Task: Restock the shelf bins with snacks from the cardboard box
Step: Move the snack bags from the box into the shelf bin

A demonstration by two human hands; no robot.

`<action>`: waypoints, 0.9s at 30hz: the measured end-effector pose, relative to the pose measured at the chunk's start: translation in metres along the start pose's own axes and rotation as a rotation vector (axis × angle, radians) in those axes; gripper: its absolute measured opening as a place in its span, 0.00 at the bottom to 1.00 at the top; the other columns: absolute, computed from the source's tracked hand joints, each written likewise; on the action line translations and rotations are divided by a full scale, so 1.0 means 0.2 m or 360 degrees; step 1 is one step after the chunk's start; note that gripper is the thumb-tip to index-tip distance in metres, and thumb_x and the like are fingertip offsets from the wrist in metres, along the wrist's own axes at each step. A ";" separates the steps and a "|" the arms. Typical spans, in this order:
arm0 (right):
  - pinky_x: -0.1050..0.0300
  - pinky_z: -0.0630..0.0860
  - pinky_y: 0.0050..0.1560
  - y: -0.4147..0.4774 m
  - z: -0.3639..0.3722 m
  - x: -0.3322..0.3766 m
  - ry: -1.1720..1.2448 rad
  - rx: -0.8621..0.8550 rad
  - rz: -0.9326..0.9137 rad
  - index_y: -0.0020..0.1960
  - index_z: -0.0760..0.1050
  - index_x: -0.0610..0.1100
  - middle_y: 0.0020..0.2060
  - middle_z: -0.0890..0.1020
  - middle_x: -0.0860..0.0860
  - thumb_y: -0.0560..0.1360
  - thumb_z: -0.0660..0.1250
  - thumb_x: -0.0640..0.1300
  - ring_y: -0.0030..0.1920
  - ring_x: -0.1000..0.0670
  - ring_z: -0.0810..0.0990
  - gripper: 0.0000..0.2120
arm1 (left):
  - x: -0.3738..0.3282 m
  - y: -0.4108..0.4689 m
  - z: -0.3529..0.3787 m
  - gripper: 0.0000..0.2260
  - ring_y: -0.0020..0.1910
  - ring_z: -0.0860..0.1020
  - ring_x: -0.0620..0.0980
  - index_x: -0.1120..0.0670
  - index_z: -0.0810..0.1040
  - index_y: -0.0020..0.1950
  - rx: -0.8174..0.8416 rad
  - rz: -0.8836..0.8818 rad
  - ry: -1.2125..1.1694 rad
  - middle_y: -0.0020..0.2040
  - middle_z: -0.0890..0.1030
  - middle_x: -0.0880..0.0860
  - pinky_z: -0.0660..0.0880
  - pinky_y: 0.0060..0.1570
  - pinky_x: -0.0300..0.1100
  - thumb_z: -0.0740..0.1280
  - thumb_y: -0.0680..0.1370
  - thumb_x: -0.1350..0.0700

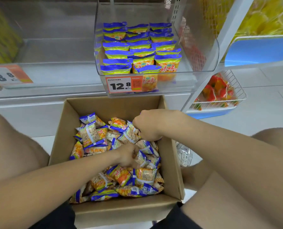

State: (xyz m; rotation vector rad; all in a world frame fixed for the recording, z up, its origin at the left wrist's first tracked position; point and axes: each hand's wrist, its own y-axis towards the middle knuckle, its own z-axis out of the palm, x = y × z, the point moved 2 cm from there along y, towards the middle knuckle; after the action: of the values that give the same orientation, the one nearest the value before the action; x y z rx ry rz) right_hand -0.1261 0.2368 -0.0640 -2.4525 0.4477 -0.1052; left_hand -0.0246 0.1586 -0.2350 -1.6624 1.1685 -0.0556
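One cardboard box [114, 104]. The snack packets [91, 134] lying loose inside it are too jumbled for an exact count; two dozen or more show on top.

Two hands are in the box: the left hand [127, 156] and the right hand [147, 124].

One clear bin [203, 47] on the shelf holds stacked packets [116, 46] in three columns. Six or seven show in each column, about twenty in all.

There are two tags: a price tag [119, 85] on that bin's front and a second price tag [5, 76] at the shelf's left edge.

One wire basket [236, 96] is at the right.
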 end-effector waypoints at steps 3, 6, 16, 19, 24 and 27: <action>0.45 0.83 0.48 -0.03 -0.05 -0.06 0.0108 -0.0009 -0.0043 0.62 0.78 0.46 0.51 0.81 0.46 0.78 0.66 0.48 0.52 0.41 0.83 0.14 | -0.07 -0.08 -0.10 0.21 0.44 0.74 0.50 0.53 0.72 0.61 -0.0048 0.0027 -0.0219 0.50 0.76 0.53 0.72 0.42 0.41 0.79 0.76 0.51; 0.50 0.78 0.53 -0.13 -0.15 -0.13 0.0240 -0.0160 -0.0128 0.66 0.76 0.48 0.50 0.79 0.52 0.79 0.69 0.52 0.54 0.46 0.78 0.17 | -0.20 -0.23 -0.26 0.23 0.38 0.75 0.50 0.50 0.73 0.69 -0.0251 0.0023 -0.0628 0.46 0.78 0.53 0.72 0.34 0.39 0.76 0.77 0.53; 0.43 0.80 0.58 -0.37 -0.34 -0.32 0.0955 -0.0591 -0.0349 0.70 0.61 0.53 0.62 0.74 0.51 0.64 0.81 0.49 0.61 0.46 0.78 0.41 | -0.51 -0.74 -0.70 0.12 0.37 0.80 0.48 0.56 0.79 0.55 -0.0818 0.0644 -0.1078 0.44 0.85 0.56 0.77 0.36 0.44 0.77 0.77 0.54; 0.50 0.79 0.55 -0.43 -0.38 -0.36 0.1037 -0.0781 -0.0383 0.66 0.68 0.54 0.61 0.75 0.53 0.65 0.84 0.45 0.61 0.54 0.77 0.37 | -0.55 -0.78 -0.76 0.10 0.40 0.81 0.53 0.59 0.80 0.54 -0.0902 0.0794 -0.1302 0.45 0.84 0.59 0.79 0.34 0.46 0.73 0.80 0.53; 0.60 0.76 0.32 -0.51 -0.47 -0.45 0.1463 -0.0928 -0.0234 0.53 0.83 0.48 0.43 0.83 0.54 0.80 0.72 0.51 0.35 0.51 0.84 0.07 | -0.57 -0.85 -0.82 0.18 0.47 0.84 0.49 0.49 0.81 0.60 -0.1301 0.1182 -0.0457 0.50 0.83 0.47 0.81 0.44 0.45 0.65 0.80 0.39; 0.58 0.67 0.27 -0.52 -0.46 -0.47 0.1506 -0.0805 -0.0089 0.43 0.82 0.47 0.35 0.82 0.47 0.83 0.65 0.59 0.29 0.44 0.79 0.19 | -0.58 -0.82 -0.82 0.12 0.49 0.83 0.47 0.49 0.81 0.61 -0.1390 0.1174 -0.0257 0.51 0.85 0.45 0.80 0.47 0.43 0.68 0.82 0.45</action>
State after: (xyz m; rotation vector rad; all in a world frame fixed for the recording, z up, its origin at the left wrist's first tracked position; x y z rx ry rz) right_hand -0.2010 0.2932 0.0761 -2.7657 0.8776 -1.3508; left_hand -0.0681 0.1185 0.0179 -1.7654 1.7373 1.1716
